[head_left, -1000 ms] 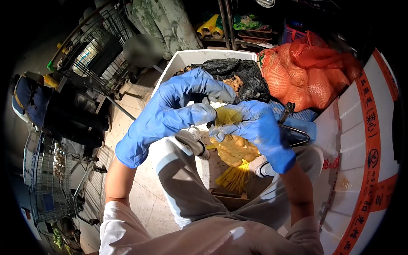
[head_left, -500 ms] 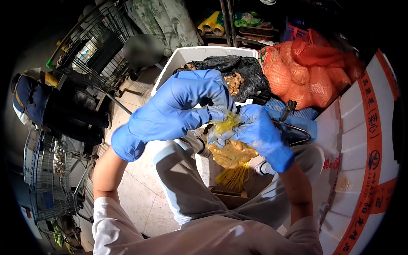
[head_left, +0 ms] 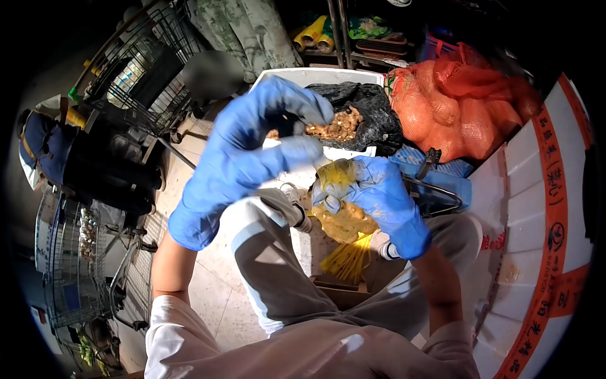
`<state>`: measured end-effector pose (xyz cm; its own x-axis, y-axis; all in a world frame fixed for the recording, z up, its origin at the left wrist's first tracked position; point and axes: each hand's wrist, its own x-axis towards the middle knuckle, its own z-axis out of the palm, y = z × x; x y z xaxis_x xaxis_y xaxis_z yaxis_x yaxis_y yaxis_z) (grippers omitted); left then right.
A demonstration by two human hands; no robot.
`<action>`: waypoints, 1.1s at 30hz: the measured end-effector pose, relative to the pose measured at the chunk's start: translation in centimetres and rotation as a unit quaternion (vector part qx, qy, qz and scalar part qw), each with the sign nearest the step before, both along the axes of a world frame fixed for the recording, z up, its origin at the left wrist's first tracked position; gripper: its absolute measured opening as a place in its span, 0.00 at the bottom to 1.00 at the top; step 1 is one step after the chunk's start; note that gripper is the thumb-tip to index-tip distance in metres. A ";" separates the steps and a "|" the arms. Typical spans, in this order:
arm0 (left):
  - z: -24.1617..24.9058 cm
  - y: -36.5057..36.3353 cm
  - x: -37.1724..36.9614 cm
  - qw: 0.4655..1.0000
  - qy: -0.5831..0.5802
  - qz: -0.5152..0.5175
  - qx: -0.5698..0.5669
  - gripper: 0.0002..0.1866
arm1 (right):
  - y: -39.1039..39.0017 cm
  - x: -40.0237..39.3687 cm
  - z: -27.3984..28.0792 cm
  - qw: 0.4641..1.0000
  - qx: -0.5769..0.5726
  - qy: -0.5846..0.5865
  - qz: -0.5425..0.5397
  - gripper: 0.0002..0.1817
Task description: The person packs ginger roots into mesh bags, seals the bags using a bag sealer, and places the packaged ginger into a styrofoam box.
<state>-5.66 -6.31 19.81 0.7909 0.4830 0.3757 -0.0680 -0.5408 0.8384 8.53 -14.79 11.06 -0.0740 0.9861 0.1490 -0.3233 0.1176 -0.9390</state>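
My left hand [head_left: 259, 142], in a blue glove, is raised with thumb and fingers curved apart and nothing visible between them. It is slightly blurred. In its own blue glove, my right hand [head_left: 385, 199] is closed around the gathered neck of a clear plastic bag [head_left: 344, 222]. Tan, lumpy contents fill the bag, which hangs below that hand. Yellow material [head_left: 338, 175] shows at the gathered top. Under the bag, a bundle of thin yellow strips [head_left: 347, 259] sticks up from a cardboard box [head_left: 341, 292] between my legs.
Ahead, a white foam box [head_left: 303, 77] holds a black plastic bag [head_left: 372, 104] with brown knobbly pieces [head_left: 341, 125]. Orange mesh sacks [head_left: 467, 114] are at the right, near stacked white foam boxes [head_left: 533, 208]. Wire carts [head_left: 69, 259] and a person [head_left: 82, 164] are at the left.
My left hand has come off the bag's neck, moving left and spreading its fingers. My right hand keeps its grip, and the bag hangs slightly lower.
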 end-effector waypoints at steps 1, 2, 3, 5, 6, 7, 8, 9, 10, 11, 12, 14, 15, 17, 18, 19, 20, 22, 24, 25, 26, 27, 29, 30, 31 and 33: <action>-0.7 0.2 0.1 0.998 0.006 -0.032 0.056 0.16 | 0.3 -0.3 -0.6 0.997 0.067 0.005 -0.035 0.08; -0.5 0.0 0.2 0.989 0.041 -0.051 0.134 0.15 | 0.5 -0.5 -0.6 0.988 0.134 0.009 -0.071 0.09; -0.4 -0.1 0.3 0.972 0.075 -0.070 0.210 0.14 | 0.3 -0.2 -0.2 0.988 0.134 0.008 -0.071 0.09; -1.0 -0.1 -0.1 0.975 0.078 -0.092 0.185 0.09 | -0.3 0.4 1.6 0.991 -0.042 -0.125 -0.021 0.09; -1.2 -0.1 -0.3 0.977 0.064 -0.067 0.194 0.08 | -0.6 0.2 2.0 0.995 -0.070 -0.058 -0.028 0.08; -1.5 -0.1 -0.4 0.977 0.051 -0.041 0.203 0.06 | -0.5 0.1 1.9 0.995 -0.071 -0.058 -0.027 0.08; -2.3 -0.5 -0.2 0.994 0.002 -0.005 0.106 0.04 | -0.5 0.1 1.8 0.997 -0.065 -0.034 -0.016 0.08; -2.7 -0.5 0.0 0.994 0.003 -0.006 0.105 0.04 | -0.4 0.0 1.6 0.998 -0.060 -0.010 -0.005 0.07; -3.0 -0.5 0.2 0.997 -0.017 0.033 0.062 0.03 | -0.3 -0.1 1.2 0.998 -0.061 -0.009 -0.006 0.07; -3.3 -0.5 0.4 0.997 -0.037 0.071 0.018 0.03 | -0.1 -0.2 0.6 0.999 -0.015 0.016 -0.032 0.08; -3.6 -0.5 0.4 0.995 -0.056 0.078 -0.004 0.01 | 0.0 -0.3 0.1 0.997 0.031 0.040 -0.057 0.10; -3.3 -0.4 0.6 0.992 -0.086 0.064 -0.068 0.03 | 0.3 0.0 -0.3 0.998 0.026 0.049 -0.043 0.11; -3.0 -0.3 0.6 0.983 -0.113 0.051 -0.132 0.05 | 0.3 -0.1 -0.2 0.998 0.023 0.055 -0.036 0.12; -2.4 0.0 0.3 0.982 -0.087 0.081 -0.147 0.14 | 0.3 -0.8 0.2 0.996 0.025 0.038 -0.073 0.11; -2.4 0.3 0.3 0.997 -0.033 0.027 -0.065 0.18 | 0.2 -1.1 0.4 0.993 0.029 0.016 -0.116 0.10; -2.3 -0.1 0.4 1.000 0.018 0.013 -0.009 0.20 | 0.3 -1.2 0.0 0.993 0.029 0.018 -0.115 0.10; -2.2 -0.5 0.5 0.997 0.065 -0.003 0.051 0.22 | 0.5 -1.3 -0.8 0.986 0.073 -0.024 -0.147 0.09; -2.5 -0.3 0.4 0.975 0.088 -0.057 0.194 0.20 | 1.0 -0.9 -3.1 0.990 0.047 -0.023 -0.132 0.07; -3.1 -0.5 0.5 0.963 0.070 -0.047 0.257 0.15 | 1.2 -0.9 -3.4 0.985 0.038 -0.074 -0.148 0.07; -3.3 -0.3 0.6 0.963 0.070 -0.047 0.255 0.15 | 1.2 -1.0 -3.4 0.978 0.030 -0.125 -0.162 0.08; -3.5 0.0 0.7 0.962 0.058 -0.057 0.259 0.15 | 0.7 -1.1 -2.5 0.983 0.000 -0.098 -0.157 0.09; -3.6 0.2 0.8 0.961 0.045 -0.067 0.263 0.16 | 0.8 -1.2 -2.6 0.983 -0.001 -0.098 -0.157 0.09; -3.3 0.2 0.7 0.968 0.055 -0.064 0.236 0.16 | 0.9 -1.0 -2.9 0.971 0.081 -0.125 -0.189 0.12; -3.0 0.3 0.6 0.959 0.076 -0.059 0.267 0.17 | 0.8 -0.9 -2.9 0.971 0.080 -0.125 -0.190 0.12; -2.9 0.3 0.6 0.948 0.097 -0.054 0.298 0.17 | 0.5 -0.7 -3.1 0.968 0.063 -0.149 -0.194 0.13; -2.8 0.4 0.6 0.949 0.097 -0.056 0.294 0.16 | 0.0 -0.3 -3.3 0.964 0.045 -0.174 -0.196 0.14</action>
<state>-5.04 -5.87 16.97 0.9068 0.1433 0.3964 -0.0288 -0.9172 0.3974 8.19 -14.80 7.78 0.2401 0.9326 0.2693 0.0947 0.2536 -0.9627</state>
